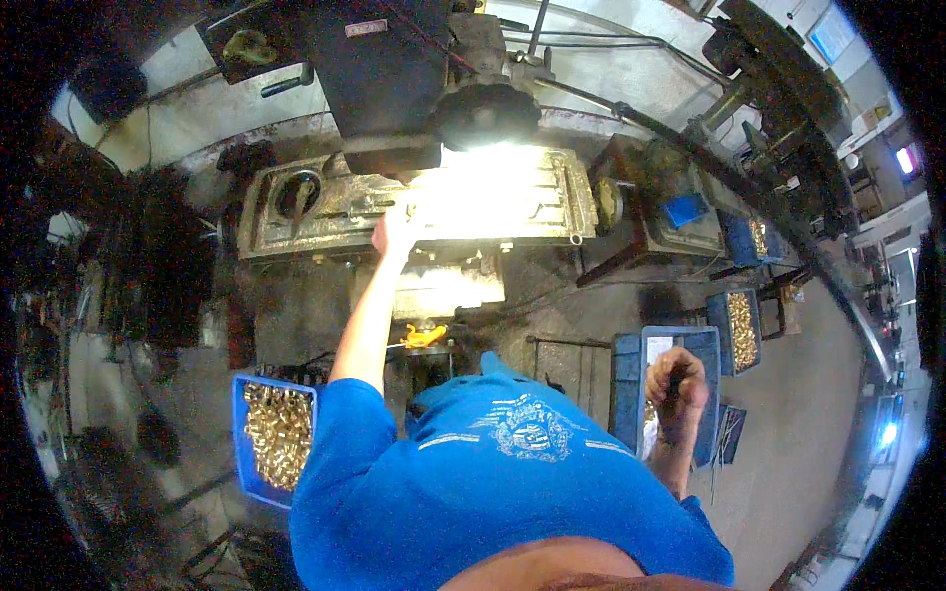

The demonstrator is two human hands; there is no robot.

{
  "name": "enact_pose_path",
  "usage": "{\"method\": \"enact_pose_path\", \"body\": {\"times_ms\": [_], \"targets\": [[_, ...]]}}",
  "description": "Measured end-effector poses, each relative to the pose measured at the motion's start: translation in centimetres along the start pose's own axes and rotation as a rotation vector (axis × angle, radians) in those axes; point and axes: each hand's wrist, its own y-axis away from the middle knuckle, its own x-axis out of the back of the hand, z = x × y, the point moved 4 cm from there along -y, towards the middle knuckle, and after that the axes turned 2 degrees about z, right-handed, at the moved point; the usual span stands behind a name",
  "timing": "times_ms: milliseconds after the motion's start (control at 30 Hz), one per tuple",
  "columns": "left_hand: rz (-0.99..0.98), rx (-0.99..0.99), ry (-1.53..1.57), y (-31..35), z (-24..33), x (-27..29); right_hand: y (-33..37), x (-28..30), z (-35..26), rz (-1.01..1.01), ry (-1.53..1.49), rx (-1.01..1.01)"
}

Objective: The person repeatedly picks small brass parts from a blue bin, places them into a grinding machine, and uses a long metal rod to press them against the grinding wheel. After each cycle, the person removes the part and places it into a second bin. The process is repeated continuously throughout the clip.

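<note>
My left arm reaches forward to the long metal machine table (pixel 355 225), where my left hand (pixel 393 234) is at the near edge of a bright patch of lamplight. Its fingers look curled in, and glare hides what they grip. My right hand (pixel 677 378) is off to the right, over a blue bin (pixel 711 419) with a white sheet in it. The fingers there are bent into a loose fist with a dark hollow between them; I cannot make out what is inside.
Blue crates with brass-coloured metal parts stand at my left (pixel 317 424) and right (pixel 754 330). A yellow object (pixel 426 337) lies below the machine table. A dark machine head (pixel 389 69) hangs above it, and a long dark bar (pixel 709 163) slants across the right.
</note>
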Motion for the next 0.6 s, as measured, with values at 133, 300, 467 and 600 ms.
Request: {"method": "enact_pose_path", "body": {"times_ms": [133, 300, 467, 600], "targets": [[0.050, -0.083, 0.163, 1.9, 2.0, 2.7, 0.2, 0.9, 2.4, 0.118, 0.060, -0.108], [0.182, -0.179, 0.099, 1.6, 2.5, 2.1, -0.3, 2.7, 4.2, 0.206, 0.061, -0.241], [0.176, -0.201, 0.004, 0.3, 2.5, 0.4, -0.2, 2.5, 4.3, 0.194, 0.051, -0.167], [-0.066, -0.186, 0.454, 2.7, 3.3, 0.7, -0.1, 4.6, 6.3, 0.249, 0.126, -0.239]]}}
